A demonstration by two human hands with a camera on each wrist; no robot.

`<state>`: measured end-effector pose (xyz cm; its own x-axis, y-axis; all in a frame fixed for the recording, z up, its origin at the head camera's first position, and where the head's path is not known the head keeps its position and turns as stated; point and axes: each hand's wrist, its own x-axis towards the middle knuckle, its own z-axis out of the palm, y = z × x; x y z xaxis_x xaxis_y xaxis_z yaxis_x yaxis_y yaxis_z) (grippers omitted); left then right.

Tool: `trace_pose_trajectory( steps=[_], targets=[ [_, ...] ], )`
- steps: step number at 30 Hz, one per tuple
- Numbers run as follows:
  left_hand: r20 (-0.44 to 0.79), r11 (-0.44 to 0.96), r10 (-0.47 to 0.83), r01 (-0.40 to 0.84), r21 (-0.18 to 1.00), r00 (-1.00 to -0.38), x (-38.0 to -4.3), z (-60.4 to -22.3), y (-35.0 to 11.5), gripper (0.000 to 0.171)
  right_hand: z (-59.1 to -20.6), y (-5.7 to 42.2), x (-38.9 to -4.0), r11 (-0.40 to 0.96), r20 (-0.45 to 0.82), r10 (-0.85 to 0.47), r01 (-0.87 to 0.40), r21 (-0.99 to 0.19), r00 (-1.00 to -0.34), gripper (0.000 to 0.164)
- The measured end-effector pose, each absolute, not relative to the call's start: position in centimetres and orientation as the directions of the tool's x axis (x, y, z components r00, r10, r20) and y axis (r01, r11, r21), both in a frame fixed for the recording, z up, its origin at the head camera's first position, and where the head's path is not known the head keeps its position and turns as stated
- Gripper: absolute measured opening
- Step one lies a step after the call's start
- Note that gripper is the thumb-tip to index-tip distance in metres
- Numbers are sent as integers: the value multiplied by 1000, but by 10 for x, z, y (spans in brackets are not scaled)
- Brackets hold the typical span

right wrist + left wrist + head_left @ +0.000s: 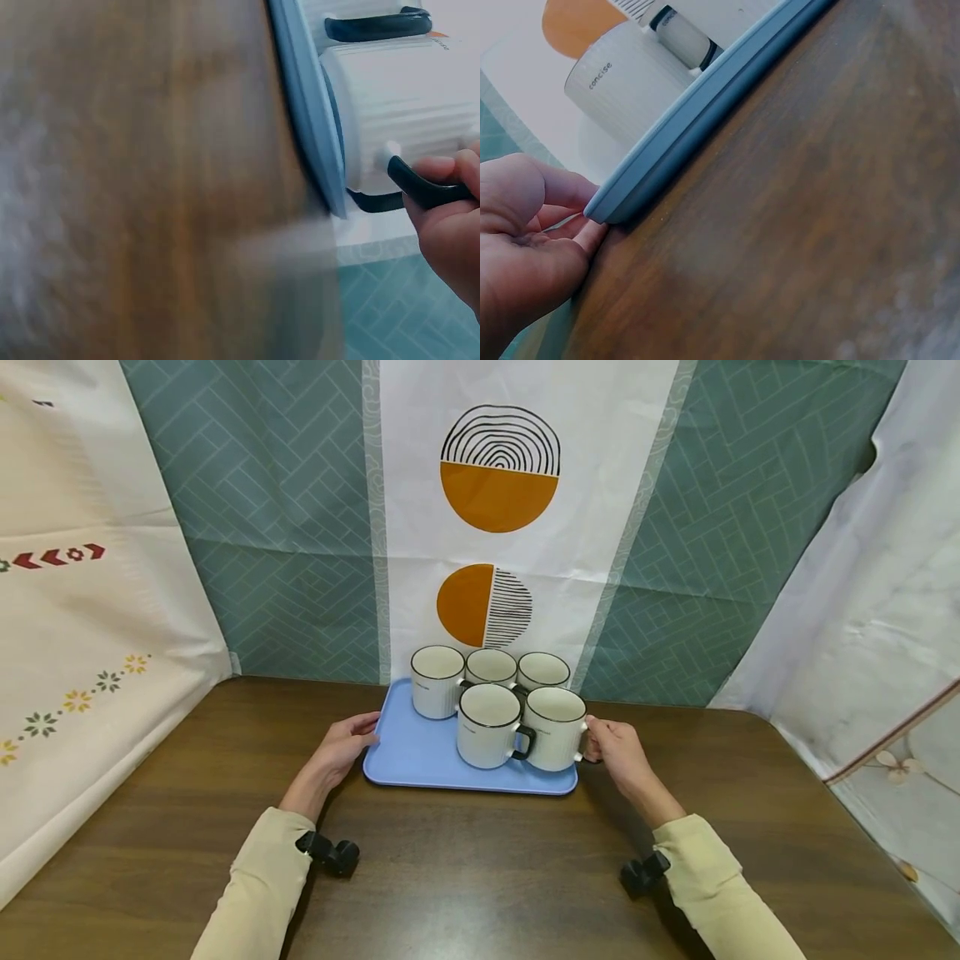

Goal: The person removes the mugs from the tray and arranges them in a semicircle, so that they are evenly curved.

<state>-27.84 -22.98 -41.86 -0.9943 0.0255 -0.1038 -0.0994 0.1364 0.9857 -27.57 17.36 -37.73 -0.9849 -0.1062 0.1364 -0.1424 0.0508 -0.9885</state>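
Note:
A blue tray (pixel 420 764) lies on the table, bearing several white mugs with black rims and black handles. Three stand in the back row, among them the back-left mug (pixel 437 689). In front are a middle mug (pixel 486 735) and a right mug (pixel 553 739). My left hand (pixel 343 747) holds the tray's left edge; in the left wrist view its fingers (pixel 570 187) meet at the tray's corner. With my right hand (pixel 618 752) I grip the black handle (pixel 424 187) of the front-right mug, which stands at the tray's right end.
The brown wooden table (pixel 450 877) spreads out in front of the tray and to both sides. Behind it hangs a green and white patterned cloth (pixel 300 527). Pale cloths cover the left side (pixel 75 610) and the right side (pixel 862 610).

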Motion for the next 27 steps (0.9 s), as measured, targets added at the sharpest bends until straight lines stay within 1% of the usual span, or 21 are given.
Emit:
trace_pose_trajectory(
  steps=[4,9,13,16,21,27],
  targets=[
    [-97,141,23,-93,986,-995,-279,-419,-230,51,-368,178,-273,20,146,-66,-148,-989,-987,48],
    [-91,137,31,-86,987,-995,-279,-420,-231,51,-354,185,-268,-51,172,-38,-170,-984,-984,49],
    [-87,135,32,-82,987,-996,-279,-420,-231,51,-339,189,-265,-115,233,-23,-229,-967,-972,48],
    [-90,134,28,-85,987,-996,-279,-419,-231,52,-326,190,-266,-155,291,16,-290,-944,-957,47],
    [-100,138,32,-95,986,-994,-279,-418,-232,52,-310,191,-273,-176,353,149,-377,-909,-923,47],
    [-100,137,45,-93,986,-994,-280,-419,-232,52,-306,196,-287,-157,338,322,-402,-902,-885,46]
  ],
)
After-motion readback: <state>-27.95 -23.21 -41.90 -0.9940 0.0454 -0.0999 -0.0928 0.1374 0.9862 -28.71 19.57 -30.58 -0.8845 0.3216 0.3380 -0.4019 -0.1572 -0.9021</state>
